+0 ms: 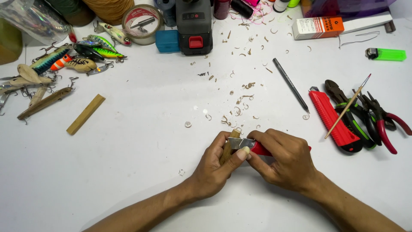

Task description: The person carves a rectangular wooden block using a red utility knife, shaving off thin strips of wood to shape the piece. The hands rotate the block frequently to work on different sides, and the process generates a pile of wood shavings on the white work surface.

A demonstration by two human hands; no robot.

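Low on the white surface [128, 172], toward six o'clock, both hands meet over a small wooden stick [226, 150]. The left hand [214, 165] has its grip clenched around the stick, holding it angled up toward twelve o'clock so its far end pokes out past the fingers, and its thumb presses on the back of the blade, probably to steady and push the cut. The right hand [285, 161] grasps a red-handled knife [249, 145], its metal blade laid across the stick at the spot where wood would be pared off. Curled wood shavings [240, 101] lie scattered from just beyond the hands up toward twelve o'clock, which fits a blade being pushed away from the body. At three o'clock, tools sit within easy reach of the right hand: a red box cutter [332, 120], a thin paintbrush [348, 105] resting across it, pliers [377, 120] and a dark pen [291, 85], with a green lighter [386, 54] further up. At ten o'clock, a second wooden strip [86, 114] lies apart, and beyond it a cluster of painted and bare fishing lures [64, 64] with hooks. Along the twelve o'clock edge stand a tape roll [142, 23], a blue box [168, 41], a grey battery pack [194, 25] and thread spools [227, 7].
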